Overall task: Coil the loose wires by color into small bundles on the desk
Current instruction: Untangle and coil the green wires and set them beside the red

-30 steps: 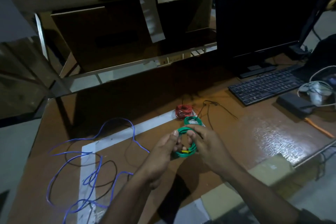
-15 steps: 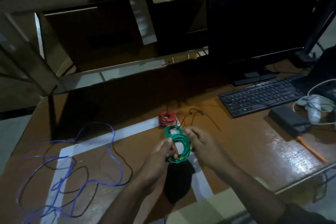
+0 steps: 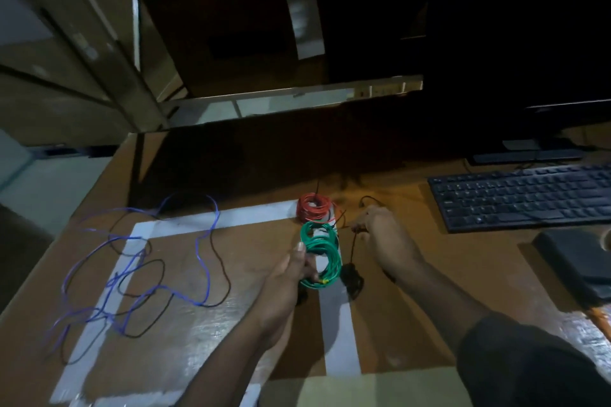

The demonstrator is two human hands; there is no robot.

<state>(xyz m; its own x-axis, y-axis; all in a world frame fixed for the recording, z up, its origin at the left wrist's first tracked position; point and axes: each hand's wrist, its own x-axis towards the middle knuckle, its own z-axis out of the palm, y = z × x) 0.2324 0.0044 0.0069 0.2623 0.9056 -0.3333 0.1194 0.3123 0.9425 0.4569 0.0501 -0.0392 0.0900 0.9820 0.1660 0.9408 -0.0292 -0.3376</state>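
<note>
While the left hand (image 3: 294,269) is pinching the coiled green wire bundle (image 3: 321,256) beside the red coil (image 3: 314,208), grouping colors, the right hand (image 3: 380,228) is pinching a thin black wire (image 3: 353,243).

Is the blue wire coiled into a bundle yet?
No, the blue wire sprawls in loose loops over the desk, left of the left hand.

Brown desk (image 3: 413,301): red coil (image 3: 314,207), loose blue wire (image 3: 139,261), keyboard (image 3: 525,196).

Left hand (image 3: 292,269) is reaching forward with curled fingers gripping, while right hand (image 3: 380,228) is pinching at its fingertips, both forearms extended.
</note>
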